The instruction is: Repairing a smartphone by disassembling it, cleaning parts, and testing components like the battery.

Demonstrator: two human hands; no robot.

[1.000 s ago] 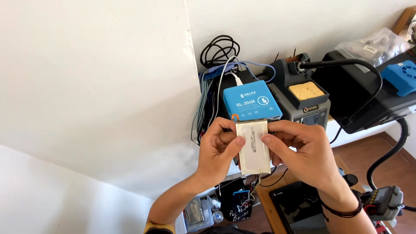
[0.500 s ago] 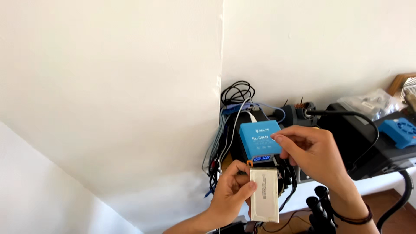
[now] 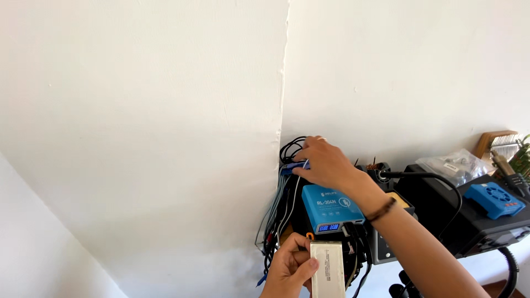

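Note:
My left hand (image 3: 288,266) holds a flat white battery pack (image 3: 327,269) upright at the bottom of the view, just below a blue box-shaped device (image 3: 331,206) with a lit display. My right hand (image 3: 324,163) reaches past that device to the bundle of cables (image 3: 280,205) behind it near the wall corner, fingers pinched on a blue cable end. A dark bracelet sits on the right wrist.
A black soldering station (image 3: 393,221) stands right of the blue device, with a black unit (image 3: 458,215) beyond it. A small blue fan box (image 3: 494,200), a clear plastic bag (image 3: 457,165) and a wooden piece (image 3: 494,142) lie at the far right. White walls fill the rest.
My right hand left the battery pack and moved up behind the blue device to the cables. My left hand dropped lower with the pack. The view tilted upward toward the wall.

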